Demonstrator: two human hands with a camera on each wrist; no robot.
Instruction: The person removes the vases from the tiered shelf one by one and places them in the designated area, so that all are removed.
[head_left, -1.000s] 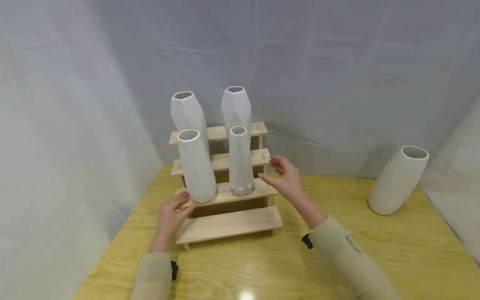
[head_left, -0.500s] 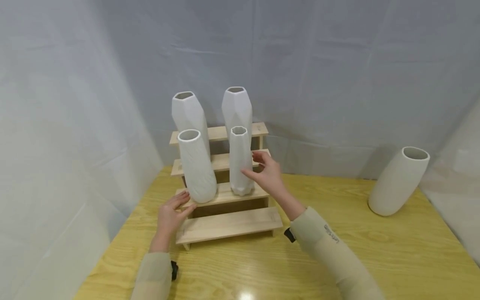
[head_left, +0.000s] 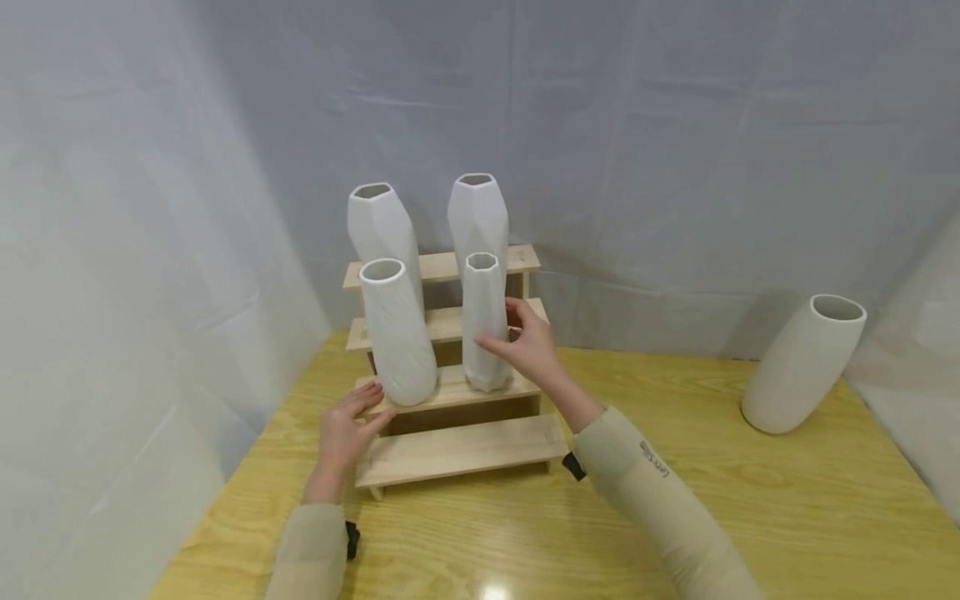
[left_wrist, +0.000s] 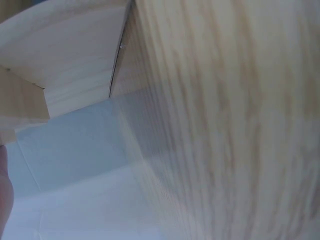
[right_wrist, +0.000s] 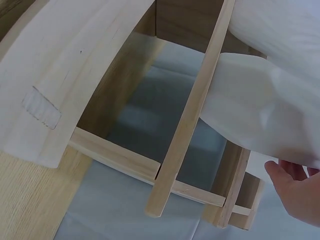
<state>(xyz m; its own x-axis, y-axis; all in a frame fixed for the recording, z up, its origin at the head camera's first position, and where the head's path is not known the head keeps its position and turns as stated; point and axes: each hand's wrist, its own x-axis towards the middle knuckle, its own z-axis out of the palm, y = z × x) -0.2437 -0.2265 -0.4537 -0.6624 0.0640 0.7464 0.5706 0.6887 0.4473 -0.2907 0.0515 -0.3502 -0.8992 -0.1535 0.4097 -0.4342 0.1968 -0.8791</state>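
A four-step wooden display stand (head_left: 465,450) bears several white vases. On its second step from the bottom, a slim fluted vase (head_left: 483,304) stands upright at the right. My right hand (head_left: 532,346) holds that vase from the right, thumb across its front and fingers behind, partly hidden. To its left on the same step is a round-mouthed textured vase (head_left: 397,342). My left hand (head_left: 345,429) rests at the left end of this step, fingers nearly straight beside the textured vase's base. Only a sliver of a finger (left_wrist: 4,195) shows in the left wrist view.
Two faceted vases, one at the left (head_left: 378,225) and one at the right (head_left: 477,212), stand behind on the higher steps. A wide smooth vase (head_left: 802,367) is at the right on the wooden table (head_left: 675,483). Pale curtains (head_left: 675,167) hang behind and beside the table.
My right hand has come leftward from beside the stand to the slim fluted vase and taken hold of it. My left hand and the vases have kept their places.
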